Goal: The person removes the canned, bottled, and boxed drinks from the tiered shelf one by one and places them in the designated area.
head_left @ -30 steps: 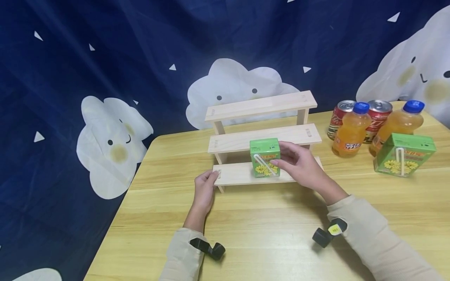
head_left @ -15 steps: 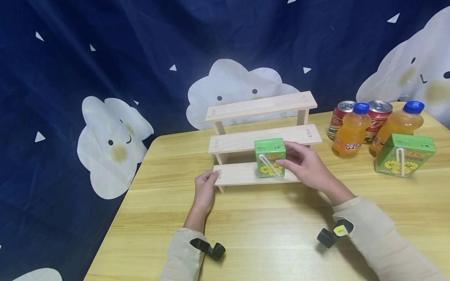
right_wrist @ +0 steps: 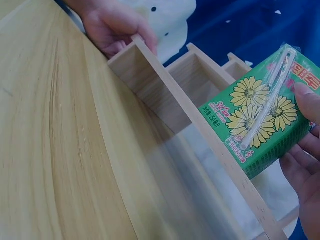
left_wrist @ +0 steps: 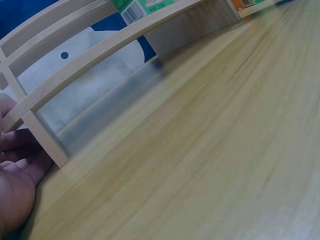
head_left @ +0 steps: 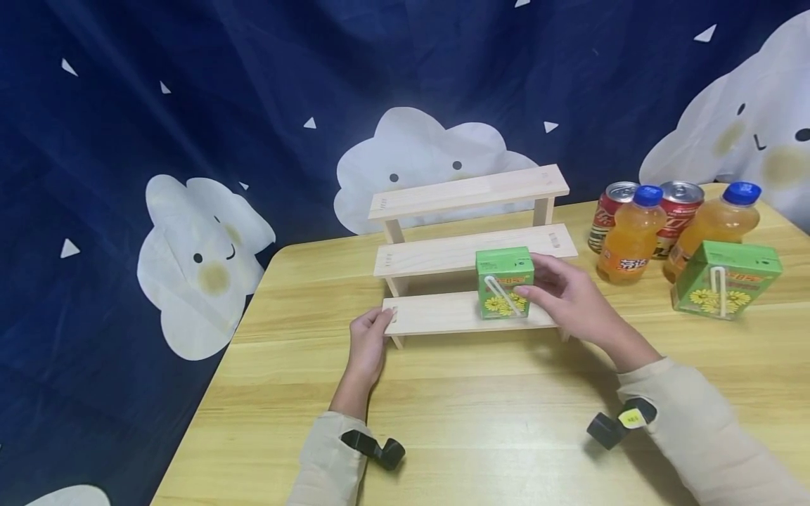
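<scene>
A three-tier wooden display shelf [head_left: 430, 314] stands on the table, its steps rising toward the back. At the left end of its lowest step, my left hand [head_left: 367, 341] grips the board, thumb on top and fingers below, beside the leg in the left wrist view. A green drink carton [head_left: 504, 263] with yellow flowers and a wrapped straw is upright at the lowest step, right of its middle. My right hand [head_left: 569, 299] holds this carton from its right side, thumb on the front face. In the right wrist view the carton's bottom edge [right_wrist: 222, 145] overlaps the step's front edge.
Right of the shelf stand two orange drink bottles [head_left: 626, 242] with blue caps, two red cans [head_left: 682, 204] behind them, and another green carton [head_left: 728, 281] in front. A dark blue curtain [head_left: 285, 63] with clouds hangs behind the wooden table [head_left: 481, 422].
My right hand has moved the green carton rightward along the lowest step. My left hand has stayed at the shelf's left end.
</scene>
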{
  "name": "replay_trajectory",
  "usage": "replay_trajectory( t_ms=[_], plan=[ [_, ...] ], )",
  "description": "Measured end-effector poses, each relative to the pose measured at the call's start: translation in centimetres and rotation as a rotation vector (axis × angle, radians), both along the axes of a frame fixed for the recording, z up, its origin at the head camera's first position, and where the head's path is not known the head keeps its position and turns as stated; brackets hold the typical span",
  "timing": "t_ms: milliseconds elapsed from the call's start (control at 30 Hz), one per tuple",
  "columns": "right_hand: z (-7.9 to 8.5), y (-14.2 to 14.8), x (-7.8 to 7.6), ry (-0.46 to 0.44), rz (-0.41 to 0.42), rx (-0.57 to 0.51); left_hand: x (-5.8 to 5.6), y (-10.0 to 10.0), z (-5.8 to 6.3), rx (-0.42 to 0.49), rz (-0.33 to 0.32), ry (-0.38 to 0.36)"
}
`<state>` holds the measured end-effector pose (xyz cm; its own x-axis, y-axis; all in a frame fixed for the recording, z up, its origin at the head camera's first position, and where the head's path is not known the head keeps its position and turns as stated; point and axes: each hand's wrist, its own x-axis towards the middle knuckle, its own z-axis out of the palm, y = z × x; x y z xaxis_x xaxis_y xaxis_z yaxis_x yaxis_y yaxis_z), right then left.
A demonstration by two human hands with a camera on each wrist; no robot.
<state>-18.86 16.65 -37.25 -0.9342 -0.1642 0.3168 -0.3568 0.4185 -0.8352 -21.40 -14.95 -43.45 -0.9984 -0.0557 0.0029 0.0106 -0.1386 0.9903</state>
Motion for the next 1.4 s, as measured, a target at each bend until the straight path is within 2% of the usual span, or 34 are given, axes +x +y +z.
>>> replay_trajectory(
  t_ms=[433,867,1100,1400],
  plan=[
    [-0.2,2.5,0.7,0.076,-0.043,-0.012,0.1,0.0,0.2,-0.003,-0.001,0.004],
    [-0.2,5.2,1.4,0.044,-0.141,0.067,-0.1,0.1,0.1,-0.014,-0.002,-0.003],
    [-0.1,6.0,1.7,0.061,-0.157,0.101,0.0,0.1,0.1,-0.026,-0.01,-0.004],
    [-0.3,6.7,2.0,0.067,-0.206,0.078,0.0,0.0,0.1,-0.011,-0.001,-0.003]
  ],
)
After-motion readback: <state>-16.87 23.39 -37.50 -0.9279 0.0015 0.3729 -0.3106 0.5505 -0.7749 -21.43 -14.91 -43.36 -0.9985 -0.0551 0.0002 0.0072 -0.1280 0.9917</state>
